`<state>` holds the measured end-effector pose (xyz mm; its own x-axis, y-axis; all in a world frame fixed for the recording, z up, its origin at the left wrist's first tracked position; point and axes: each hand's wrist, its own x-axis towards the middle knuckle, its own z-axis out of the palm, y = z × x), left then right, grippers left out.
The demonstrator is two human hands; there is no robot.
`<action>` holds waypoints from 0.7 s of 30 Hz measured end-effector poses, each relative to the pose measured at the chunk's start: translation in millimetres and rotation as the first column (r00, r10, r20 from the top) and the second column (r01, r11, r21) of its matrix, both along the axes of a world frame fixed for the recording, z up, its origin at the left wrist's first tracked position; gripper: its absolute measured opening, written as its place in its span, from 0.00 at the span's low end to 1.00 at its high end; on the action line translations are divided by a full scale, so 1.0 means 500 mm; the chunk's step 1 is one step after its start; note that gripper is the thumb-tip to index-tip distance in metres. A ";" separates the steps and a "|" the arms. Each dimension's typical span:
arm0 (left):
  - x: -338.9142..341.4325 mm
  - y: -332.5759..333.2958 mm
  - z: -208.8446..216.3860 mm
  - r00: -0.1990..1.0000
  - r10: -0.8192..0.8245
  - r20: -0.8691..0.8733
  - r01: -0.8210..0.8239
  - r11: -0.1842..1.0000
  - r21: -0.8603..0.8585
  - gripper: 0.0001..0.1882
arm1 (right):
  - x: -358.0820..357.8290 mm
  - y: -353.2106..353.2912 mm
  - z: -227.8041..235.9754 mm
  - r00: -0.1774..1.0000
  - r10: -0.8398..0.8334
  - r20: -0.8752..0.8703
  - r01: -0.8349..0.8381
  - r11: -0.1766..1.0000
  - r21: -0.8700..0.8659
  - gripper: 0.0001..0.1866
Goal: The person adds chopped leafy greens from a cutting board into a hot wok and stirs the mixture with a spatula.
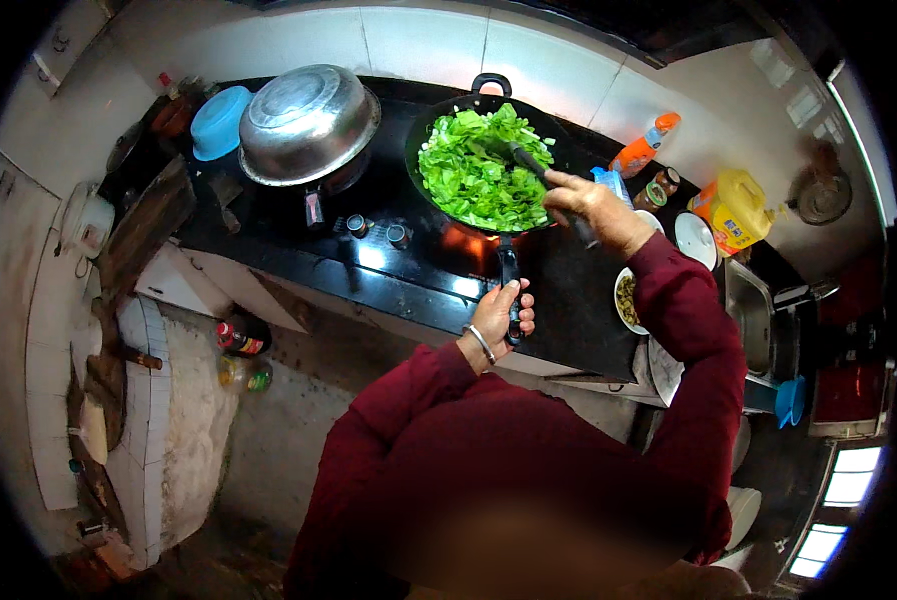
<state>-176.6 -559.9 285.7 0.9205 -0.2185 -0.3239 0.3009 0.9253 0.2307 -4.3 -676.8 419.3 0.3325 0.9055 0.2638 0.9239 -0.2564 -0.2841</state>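
A black wok [417,150] sits over a lit burner, heaped with chopped leafy greens [479,180]. My left hand [496,315] is closed around the wok's long black handle [510,265], which points toward me. In my right hand [599,210] is the dark handle of a spatula [529,160]. Its working end is buried in the greens, so its shape is hidden. Orange flame [474,243] glows beneath the near side of the wok.
Left of the wok, a large metal basin [304,120] lies upside down over a pan, near a blue bowl [221,122]. On the right stand an orange spray bottle [644,146], jars, a yellow oil jug [737,210], a bowl of chopped food [627,298] and a sink [749,318].
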 end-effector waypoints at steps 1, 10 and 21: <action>-0.001 0.001 -0.001 1.000 0.009 -0.004 -0.009 1.000 0.000 0.08 | -0.002 0.006 0.025 1.000 0.018 0.015 -0.019 0.998 0.067 0.07; 0.000 -0.001 0.000 1.000 0.006 -0.007 -0.006 1.000 0.009 0.11 | 0.094 0.071 -0.022 0.951 -0.308 -0.042 0.301 0.880 0.368 0.08; -0.003 0.000 0.004 1.000 0.013 -0.022 -0.013 1.000 0.017 0.09 | 0.102 0.008 -0.023 0.462 -0.272 -0.844 0.737 0.648 0.194 0.15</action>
